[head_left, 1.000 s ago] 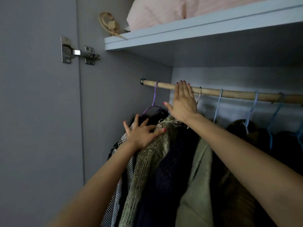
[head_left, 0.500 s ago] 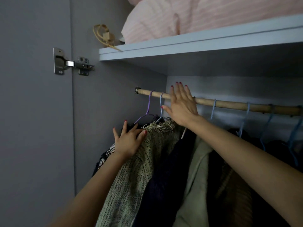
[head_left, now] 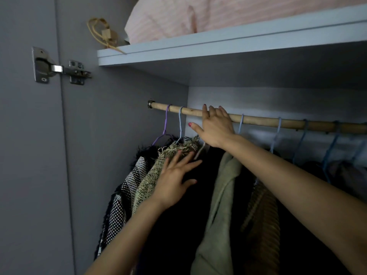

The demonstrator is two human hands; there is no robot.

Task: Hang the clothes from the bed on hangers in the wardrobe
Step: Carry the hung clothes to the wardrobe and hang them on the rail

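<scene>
Inside the wardrobe a wooden rail (head_left: pixel 258 121) carries several hangers with clothes. My right hand (head_left: pixel 215 129) is up at the rail, fingers bent over its top and thumb spread left. Just under that hand shows the neck of a white hanger (head_left: pixel 200 151); its hook is hidden. My left hand (head_left: pixel 176 179) lies flat with spread fingers on a dark garment (head_left: pixel 178 225), beside a fringed beige knit (head_left: pixel 151 181) on a light blue hanger (head_left: pixel 180 124). Further left hangs a black-and-white checked piece (head_left: pixel 127 195) on a purple hanger (head_left: pixel 166 124).
A shelf (head_left: pixel 218 50) above the rail holds pink bedding (head_left: pixel 198 14) and a tan cord (head_left: pixel 103 32). The open door with its metal hinge (head_left: pixel 57 68) stands at left. A green coat (head_left: pixel 222 205) and brown and dark clothes on blue hangers (head_left: pixel 276 135) fill the right.
My left hand has slid right, off the beige knit and onto the dark garment. The knit's blue hanger now sits left of my right hand, which stays at the rail.
</scene>
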